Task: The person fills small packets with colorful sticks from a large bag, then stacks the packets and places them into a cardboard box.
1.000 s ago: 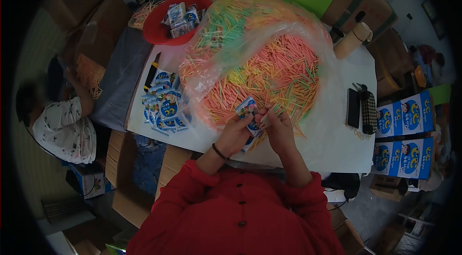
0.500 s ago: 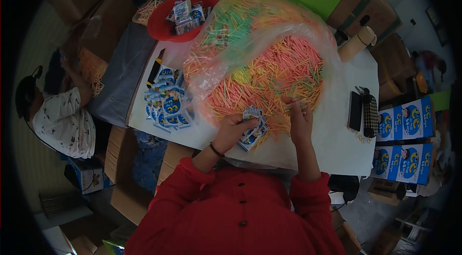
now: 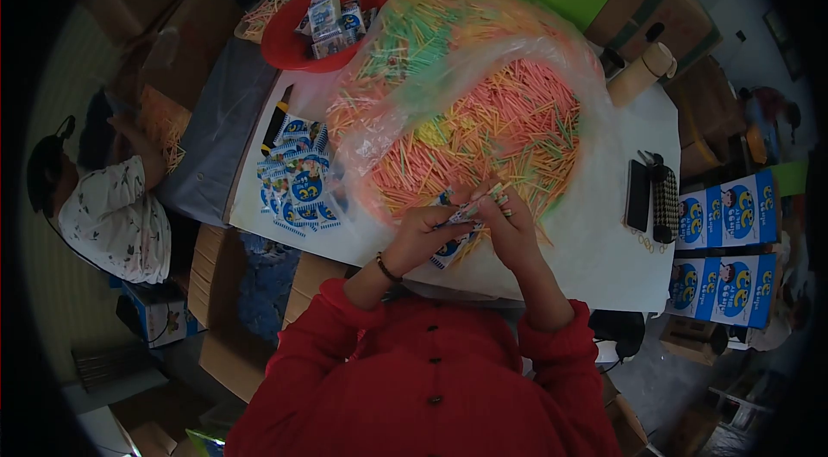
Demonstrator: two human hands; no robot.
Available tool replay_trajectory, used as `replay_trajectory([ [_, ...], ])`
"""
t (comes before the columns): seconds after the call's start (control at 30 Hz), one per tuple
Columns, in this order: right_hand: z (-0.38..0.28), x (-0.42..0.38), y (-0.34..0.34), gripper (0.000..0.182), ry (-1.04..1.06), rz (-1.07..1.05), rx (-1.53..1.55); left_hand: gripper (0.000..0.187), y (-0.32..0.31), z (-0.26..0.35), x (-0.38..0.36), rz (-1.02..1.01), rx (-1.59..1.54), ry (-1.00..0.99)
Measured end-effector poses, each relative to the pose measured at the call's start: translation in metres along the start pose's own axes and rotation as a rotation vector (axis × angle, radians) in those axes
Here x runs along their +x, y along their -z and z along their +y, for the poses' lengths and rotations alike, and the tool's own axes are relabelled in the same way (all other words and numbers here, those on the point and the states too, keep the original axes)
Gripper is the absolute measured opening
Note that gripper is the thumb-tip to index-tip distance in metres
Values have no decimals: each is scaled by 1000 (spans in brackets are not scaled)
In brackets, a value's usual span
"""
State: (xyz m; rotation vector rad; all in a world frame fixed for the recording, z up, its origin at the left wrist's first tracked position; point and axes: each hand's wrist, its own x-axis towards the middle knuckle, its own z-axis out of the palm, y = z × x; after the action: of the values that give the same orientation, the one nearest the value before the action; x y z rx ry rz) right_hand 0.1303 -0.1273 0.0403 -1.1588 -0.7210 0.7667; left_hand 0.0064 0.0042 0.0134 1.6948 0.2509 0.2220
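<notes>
My left hand (image 3: 420, 237) is closed on a small blue-and-white printed packet (image 3: 442, 260) at the near side of the table. Close against it, my right hand (image 3: 511, 233) pinches a few thin pastel sticks (image 3: 497, 195), their ends at the packet's top. My fingers hide whether the sticks are inside it. Just beyond both hands spreads a big heap of thin pink, orange, yellow and green sticks (image 3: 509, 125), lying in a clear plastic bag (image 3: 379, 134). To the left lies a pile of similar blue-and-white packets (image 3: 304, 181).
A red bowl (image 3: 285, 36) with packets stands at the back left, near a yellow-black cutter knife (image 3: 276, 125). A phone (image 3: 637, 196), a checked case (image 3: 663, 205) and a beige flask (image 3: 640, 75) lie at the right. Another person (image 3: 116, 215) sits at the far left.
My right hand has moved left with the sticks and now meets my left hand at the packet. The left hand has stayed almost in place, its packet now more covered.
</notes>
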Motion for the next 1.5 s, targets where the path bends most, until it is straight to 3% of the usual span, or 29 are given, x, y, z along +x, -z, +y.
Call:
replay_trajectory([
  [0.07,-2,4,6,23,213,-203,-545,23,-7,-8,2,73,-138,-135],
  [0.17,-9,-2,3,32,136,-293,-740,25,-6,-17,2,30,-153,-140],
  [0.27,-16,1,6,41,132,-280,-568,26,-4,-23,5,-62,-318,12],
  [0.4,-26,5,12,48,114,-266,-482,29,-1,-28,13,-119,-297,-79],
  [0.47,-31,6,14,51,76,-390,-847,33,-3,-24,17,-7,-146,-365],
  [0.5,-32,6,12,51,76,-392,-846,33,-2,-24,17,-5,-145,-364],
  [0.57,-35,7,3,57,57,-351,-1299,37,0,-26,16,-22,-125,-305],
  [0.6,-36,8,4,57,59,-350,-1300,37,-1,-26,15,-21,-124,-306],
  [0.67,-37,10,7,64,81,-231,-860,37,-2,-20,12,-28,-221,-195],
  [0.7,-38,11,6,64,81,-239,-859,37,-2,-18,11,-19,-221,-194],
  [0.87,-28,9,-9,69,25,-262,-1338,32,-3,-25,6,-63,-251,-189],
  [0.97,-27,10,-9,74,50,-192,-1338,33,-2,-28,3,-93,-270,-173],
  [1.0,-27,11,-8,74,62,-207,-1326,33,2,-27,-1,-75,-259,-170],
  [1.07,-30,12,-2,71,225,-84,-960,33,4,-15,-8,-13,-230,-196],
  [1.1,-33,11,2,71,227,-84,-959,33,6,-9,-13,-13,-229,-197],
  [1.17,-41,9,10,58,80,218,59,32,16,6,-31,192,-464,-176],
  [1.2,-40,8,22,58,78,224,59,32,25,12,-39,248,-589,-215],
  [1.23,-39,7,40,51,194,81,298,32,37,17,-48,305,-712,-253],
  [1.27,-38,7,58,48,310,-67,535,32,51,21,-56,443,-646,-249],
  [1.3,-36,1,77,48,312,-65,535,31,67,23,-62,581,-576,-247],
  [1.37,-30,-14,105,32,16,74,425,29,103,14,-70,727,-456,-262],
  [1.4,-20,-12,101,32,17,67,428,29,118,-1,-70,732,-452,-266],
  [1.47,-2,-3,80,21,27,567,-692,30,147,-39,-71,985,374,-145],
  [1.5,0,0,67,21,36,548,-689,39,159,-47,-71,950,911,-155],
])
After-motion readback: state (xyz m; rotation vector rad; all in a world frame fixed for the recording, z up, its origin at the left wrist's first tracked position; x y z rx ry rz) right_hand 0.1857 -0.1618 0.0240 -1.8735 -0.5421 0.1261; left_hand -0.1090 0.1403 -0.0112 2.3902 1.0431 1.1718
